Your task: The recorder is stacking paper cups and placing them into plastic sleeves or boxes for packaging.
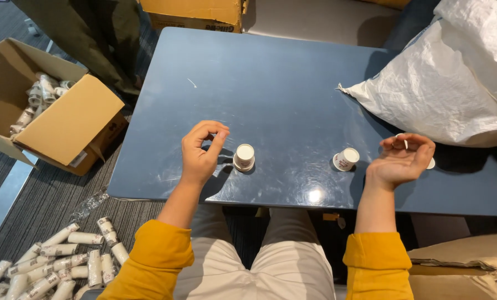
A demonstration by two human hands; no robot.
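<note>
I sit at a dark blue table (281, 83). My left hand (199, 153) hovers over it with thumb and forefinger pinched together and nothing in them, just left of a small white paper cup (244, 156) standing upside down. A second small white cup (346, 159) lies tilted on the table further right. My right hand (401, 161) is palm up with its fingers curled around a white cup, of which only small bits show at the thumb and past the fingers.
A big white woven sack (454, 83) lies on the table's far right. On the floor to the left are an open cardboard box (65, 119) and, nearer me, several stacks of paper cups (54, 261). Another box (195, 14) stands beyond the table, and flat cardboard (465, 261) lies at lower right.
</note>
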